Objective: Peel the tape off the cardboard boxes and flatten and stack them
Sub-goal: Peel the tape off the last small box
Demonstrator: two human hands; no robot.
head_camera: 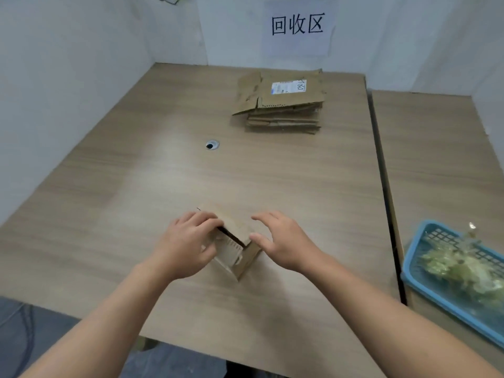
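A small brown cardboard box (236,224) sits near the front edge of the wooden table (152,175). Its flaps stick up and it looks half squashed. The left hand (188,241) holds it, with the fingers curled over a flap. The right hand (283,241) is spread wide and loose just beside the box, with the thumb at its edge.

There is lots of bare table all around. A pile of flat boxes (289,105) lies far back by the wall. A blue basket (414,268) of crinkly tape (463,266) sits on the next table (436,148), across a dark gap.
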